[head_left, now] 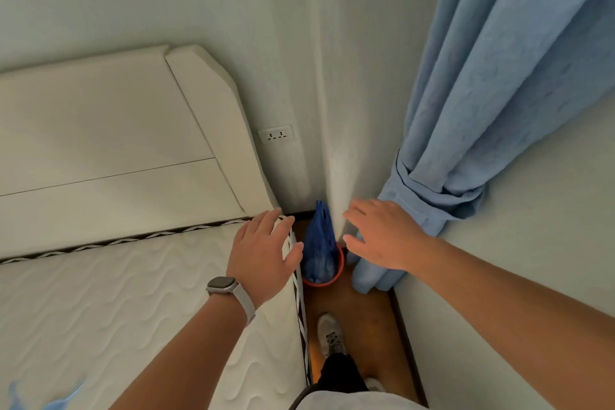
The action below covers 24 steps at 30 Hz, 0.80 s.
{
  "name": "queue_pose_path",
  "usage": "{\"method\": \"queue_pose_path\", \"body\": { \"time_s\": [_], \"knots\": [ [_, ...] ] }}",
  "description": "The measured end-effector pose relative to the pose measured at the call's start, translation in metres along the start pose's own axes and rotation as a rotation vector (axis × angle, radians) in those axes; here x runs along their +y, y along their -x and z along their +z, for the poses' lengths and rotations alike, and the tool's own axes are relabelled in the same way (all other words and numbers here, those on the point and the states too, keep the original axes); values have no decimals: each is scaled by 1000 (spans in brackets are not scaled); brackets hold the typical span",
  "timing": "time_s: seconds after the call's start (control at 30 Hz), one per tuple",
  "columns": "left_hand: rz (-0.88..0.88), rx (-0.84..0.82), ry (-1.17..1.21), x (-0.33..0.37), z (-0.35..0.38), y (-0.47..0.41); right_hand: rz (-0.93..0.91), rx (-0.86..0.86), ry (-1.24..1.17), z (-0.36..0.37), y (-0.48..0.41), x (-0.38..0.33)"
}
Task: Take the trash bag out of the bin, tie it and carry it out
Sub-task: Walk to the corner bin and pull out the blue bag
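Note:
A blue plastic trash bag [318, 245] sits in a small orange bin [324, 280] on the floor in the room's corner, its top pulled up to a point. My left hand [263, 251] hovers just left of the bag, over the mattress corner, fingers spread and holding nothing. My right hand [382, 235] hovers just right of the bag, also open with fingers apart. Neither hand touches the bag. Part of the bin's rim is hidden behind my left hand and the bag.
A white mattress [116, 303] and cream headboard [100, 143] fill the left. A tied blue curtain [482, 110] hangs at right, reaching the floor beside the bin. A narrow strip of brown floor [369, 319] holds my shoe [331, 334]. A wall socket [277, 134] sits above the bin.

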<state>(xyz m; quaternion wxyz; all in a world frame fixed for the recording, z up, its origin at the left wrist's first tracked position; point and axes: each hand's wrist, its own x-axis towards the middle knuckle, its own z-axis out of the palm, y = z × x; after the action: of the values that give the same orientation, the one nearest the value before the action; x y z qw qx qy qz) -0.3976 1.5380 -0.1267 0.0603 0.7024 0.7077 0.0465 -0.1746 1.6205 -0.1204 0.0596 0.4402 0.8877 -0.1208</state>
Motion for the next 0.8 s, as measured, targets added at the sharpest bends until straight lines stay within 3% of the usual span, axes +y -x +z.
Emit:
{"method": "queue_pose_path", "body": {
  "time_s": [0.37,0.8],
  "knots": [
    [14,-146,97,-58,92,-106,3,-110,6,41,-113,19],
    [-173,-213,272,-74,180,-188,20,-194,-165,114,-184,61]
  ]
}}
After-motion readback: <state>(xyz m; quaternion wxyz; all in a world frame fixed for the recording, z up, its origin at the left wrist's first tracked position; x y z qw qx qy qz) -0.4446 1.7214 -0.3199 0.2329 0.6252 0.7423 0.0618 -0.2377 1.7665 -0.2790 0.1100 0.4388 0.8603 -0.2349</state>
